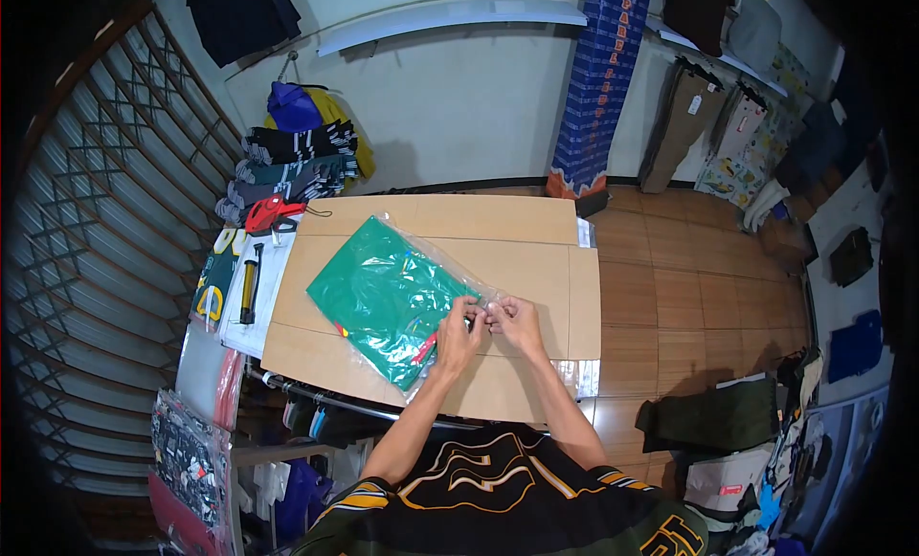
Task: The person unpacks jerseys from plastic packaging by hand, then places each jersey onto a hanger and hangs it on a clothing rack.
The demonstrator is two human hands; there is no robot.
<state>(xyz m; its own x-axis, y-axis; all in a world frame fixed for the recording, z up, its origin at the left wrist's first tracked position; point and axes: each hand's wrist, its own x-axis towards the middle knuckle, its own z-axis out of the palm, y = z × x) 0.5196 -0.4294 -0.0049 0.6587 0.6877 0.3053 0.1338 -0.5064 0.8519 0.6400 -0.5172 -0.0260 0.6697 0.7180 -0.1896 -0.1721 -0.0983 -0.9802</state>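
Far left: lattice gate. Next to it, yellow-and-black tool lies lengthwise on a white sheet at the left end of the bench. Red tape dispenser sits near the sheet's far end, by the bench corner; stack of folded garments just beyond it.

Cardboard covers most of the bench. Clear plastic bag with green folded fabric inside lies flat on it, left of centre, set diagonally. Film is wrinkled and shiny; small red, yellow and blue bits show on it.

Left hand is at the bag's right corner, fingers bent onto the film. Right hand is right beside it, thumb and fingers closed in a pinch on loose clear film. Exact left fingertip grip: can't tell, too small.

Right side: brown tiled floor, dark green garment lower down, brown trousers hanging on the wall above.
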